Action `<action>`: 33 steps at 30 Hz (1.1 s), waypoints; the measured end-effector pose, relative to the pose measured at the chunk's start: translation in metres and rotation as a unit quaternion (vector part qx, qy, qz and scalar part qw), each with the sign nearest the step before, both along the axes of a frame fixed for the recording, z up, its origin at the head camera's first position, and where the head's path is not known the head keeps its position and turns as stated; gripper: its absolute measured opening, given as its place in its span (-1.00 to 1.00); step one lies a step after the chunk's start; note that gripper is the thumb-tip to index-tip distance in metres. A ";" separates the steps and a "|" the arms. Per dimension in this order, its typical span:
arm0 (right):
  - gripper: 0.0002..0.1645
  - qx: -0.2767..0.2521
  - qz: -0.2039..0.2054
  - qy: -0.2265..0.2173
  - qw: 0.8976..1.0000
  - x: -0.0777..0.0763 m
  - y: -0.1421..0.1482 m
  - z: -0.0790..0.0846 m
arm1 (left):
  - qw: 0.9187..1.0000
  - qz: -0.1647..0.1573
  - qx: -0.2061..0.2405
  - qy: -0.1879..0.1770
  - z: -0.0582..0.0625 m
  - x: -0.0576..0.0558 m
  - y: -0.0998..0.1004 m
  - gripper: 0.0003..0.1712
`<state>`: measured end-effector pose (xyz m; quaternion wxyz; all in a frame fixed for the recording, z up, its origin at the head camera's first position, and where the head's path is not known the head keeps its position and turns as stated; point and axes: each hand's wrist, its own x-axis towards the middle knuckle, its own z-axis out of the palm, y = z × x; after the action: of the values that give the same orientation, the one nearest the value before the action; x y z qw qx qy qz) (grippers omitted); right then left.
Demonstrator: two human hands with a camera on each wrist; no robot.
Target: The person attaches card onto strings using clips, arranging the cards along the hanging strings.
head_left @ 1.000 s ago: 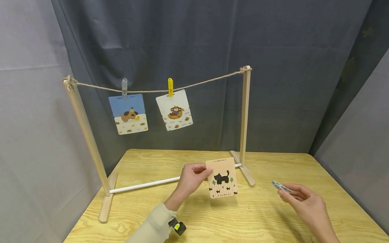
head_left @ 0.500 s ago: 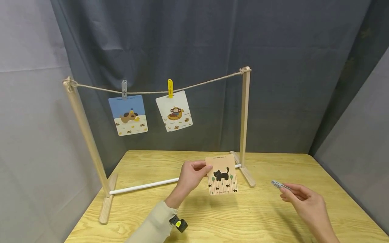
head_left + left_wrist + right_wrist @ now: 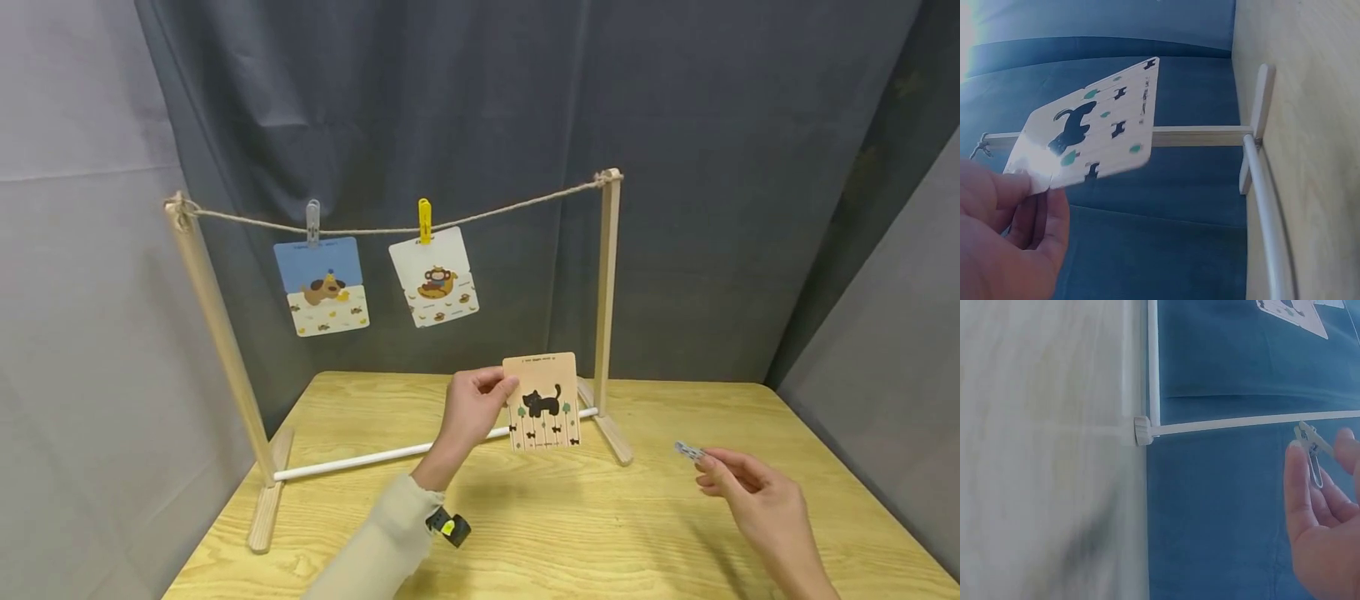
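My left hand (image 3: 474, 408) pinches the left edge of a peach card with a black cat (image 3: 542, 403), held upright above the table in front of the right post. In the left wrist view the same cat card (image 3: 1094, 128) tilts between thumb and fingers. Off to the right, my right hand (image 3: 761, 496) holds a grey clothespin (image 3: 689, 451) by thumb and fingertips. The right wrist view has this clothespin (image 3: 1312, 447) between thumb and fingers. On the rope (image 3: 525, 202) hang a blue dog card (image 3: 322, 287) under a grey clothespin (image 3: 312, 222) and a white monkey card (image 3: 435, 279) under a yellow clothespin (image 3: 425, 221).
The rope spans two wooden posts, the left post (image 3: 225, 350) nearer and the right post (image 3: 608, 292) farther back. A white rod (image 3: 360, 461) joins their feet low over the wooden table (image 3: 585, 533). Dark curtains (image 3: 697, 208) stand behind.
My left hand has raised the cat card higher, slightly leftward, toward the rope. The right hand stays almost in place with its clothespin turned a little. The hanging cards remain on the rope.
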<state>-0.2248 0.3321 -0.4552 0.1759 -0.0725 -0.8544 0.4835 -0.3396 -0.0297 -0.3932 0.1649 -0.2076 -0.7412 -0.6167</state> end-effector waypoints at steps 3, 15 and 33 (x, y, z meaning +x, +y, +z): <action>-0.36 0.000 -0.007 0.005 1.000 0.000 0.001 0.003 | 1.000 0.012 0.008 0.002 0.007 -0.002 0.001 -0.73; -0.39 -0.023 0.001 0.035 0.999 0.000 0.000 0.018 | 0.998 0.067 0.003 0.018 0.040 -0.010 0.007 -0.87; -0.57 -0.051 0.025 0.134 0.989 -0.013 0.002 0.056 | 0.993 0.103 0.003 0.056 0.067 -0.021 0.015 -0.82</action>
<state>-0.2381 0.3339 -0.3988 0.2725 0.0051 -0.7990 0.5360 -0.3606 -0.0145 -0.3264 0.2691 -0.1637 -0.7466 -0.5860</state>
